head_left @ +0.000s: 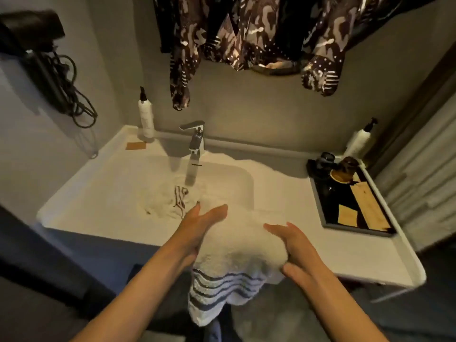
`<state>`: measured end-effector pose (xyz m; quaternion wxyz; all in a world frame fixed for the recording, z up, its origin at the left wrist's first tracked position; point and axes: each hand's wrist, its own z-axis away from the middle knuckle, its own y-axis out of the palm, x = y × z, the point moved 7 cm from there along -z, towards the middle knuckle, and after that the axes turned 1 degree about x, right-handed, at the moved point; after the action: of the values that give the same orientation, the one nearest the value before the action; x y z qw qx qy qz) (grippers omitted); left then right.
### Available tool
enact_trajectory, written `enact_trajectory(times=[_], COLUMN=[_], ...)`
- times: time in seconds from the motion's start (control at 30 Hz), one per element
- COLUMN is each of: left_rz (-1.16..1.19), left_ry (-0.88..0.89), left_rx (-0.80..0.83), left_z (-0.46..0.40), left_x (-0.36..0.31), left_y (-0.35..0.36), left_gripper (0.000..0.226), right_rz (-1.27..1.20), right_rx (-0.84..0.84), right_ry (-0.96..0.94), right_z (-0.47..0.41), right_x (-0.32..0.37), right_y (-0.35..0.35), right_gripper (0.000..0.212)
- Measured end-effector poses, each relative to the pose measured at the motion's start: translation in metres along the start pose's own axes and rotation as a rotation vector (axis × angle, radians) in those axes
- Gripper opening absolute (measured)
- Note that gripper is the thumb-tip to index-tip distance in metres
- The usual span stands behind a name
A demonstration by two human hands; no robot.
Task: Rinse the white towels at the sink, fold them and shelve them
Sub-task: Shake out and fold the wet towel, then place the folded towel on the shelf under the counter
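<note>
A bunched white towel (237,245) with dark stripes at its hanging end sits between my two hands over the front edge of the sink counter (98,193). My left hand (199,225) presses its left side with straight fingers. On the right side my right hand (293,248) cups the towel, thumb on top and fingers curled beneath. More white towel (162,198) with a dark striped edge lies in the sink basin (237,176) under the chrome tap (196,141), and water runs from the tap onto it.
Two white pump bottles stand at the back: one at the left (145,117), one at the right corner (359,139). A dark tray (350,198) with small items lies on the counter's right. Patterned garments (246,33) hang above. A black hair dryer (32,35) with cord hangs on the left wall.
</note>
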<state>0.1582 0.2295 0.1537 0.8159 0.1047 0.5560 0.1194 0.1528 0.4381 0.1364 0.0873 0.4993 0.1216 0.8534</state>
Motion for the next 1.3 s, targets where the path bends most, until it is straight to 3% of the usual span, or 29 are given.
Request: enact_trajectory(times=[0.07, 0.13, 0.2, 0.27, 0.33, 0.37, 0.43, 0.53, 0.6, 0.77, 0.93, 1.03, 1.13, 1.2, 1.3], left_rz=[0.028, 0.003, -0.095, -0.211, -0.294, -0.312, -0.3, -0.291, -0.219, -0.082, 0.116, 0.297, 0.153, 0.025, -0.108], left_ry=[-0.047, -0.111, -0.182, -0.255, -0.332, -0.367, -0.464, -0.636, -0.686, -0.578, -0.349, -0.181, -0.263, -0.326, -0.271], left_rx=[0.035, 0.061, 0.045, 0.033, 0.027, 0.016, -0.004, -0.049, -0.081, -0.154, -0.212, -0.116, -0.216, -0.349, -0.494], left_z=[0.018, 0.033, 0.039, 0.043, 0.048, 0.05, 0.05, 0.049, 0.044, 0.009, -0.057, -0.102, -0.137, -0.153, -0.172], left_x=[0.033, 0.073, 0.122, 0.172, 0.217, 0.234, 0.277, 0.342, 0.38, 0.43, 0.426, 0.399, 0.396, 0.4, 0.388], left_y=[0.012, 0.024, 0.031, 0.038, 0.049, 0.054, 0.068, 0.091, 0.111, 0.179, 0.212, 0.228, 0.227, 0.212, 0.198], left_gripper=[0.038, 0.04, 0.037, 0.031, 0.027, 0.028, 0.037, 0.067, 0.071, 0.044, 0.054, 0.049, 0.016, 0.012, 0.015], right_rz=[-0.148, -0.303, -0.358, -0.11, 0.106, 0.127, 0.119, 0.118, 0.13, 0.053, -0.045, -0.084, 0.007, 0.008, 0.105], right_rx=[0.068, 0.118, 0.109, -0.063, -0.225, -0.286, -0.359, -0.392, -0.354, -0.34, -0.284, -0.113, -0.156, -0.249, -0.358], right_ry=[0.015, 0.08, 0.22, 0.299, 0.253, 0.248, 0.27, 0.349, 0.391, 0.404, 0.189, 0.053, 0.118, 0.101, 0.136], right_z=[0.024, 0.049, 0.064, 0.069, 0.071, 0.073, 0.076, 0.079, 0.076, 0.051, -0.018, -0.069, -0.123, -0.145, -0.171], right_x=[-0.028, -0.061, -0.104, -0.143, -0.166, -0.175, -0.196, -0.226, -0.241, -0.244, -0.19, -0.16, -0.17, -0.169, -0.164], right_y=[-0.025, -0.048, -0.07, -0.105, -0.143, -0.161, -0.204, -0.261, -0.297, -0.38, -0.409, -0.394, -0.404, -0.416, -0.438], right_gripper=[0.054, 0.067, 0.055, 0.049, 0.053, 0.044, 0.031, 0.038, 0.041, 0.037, 0.027, 0.034, 0.045, 0.05, 0.047])
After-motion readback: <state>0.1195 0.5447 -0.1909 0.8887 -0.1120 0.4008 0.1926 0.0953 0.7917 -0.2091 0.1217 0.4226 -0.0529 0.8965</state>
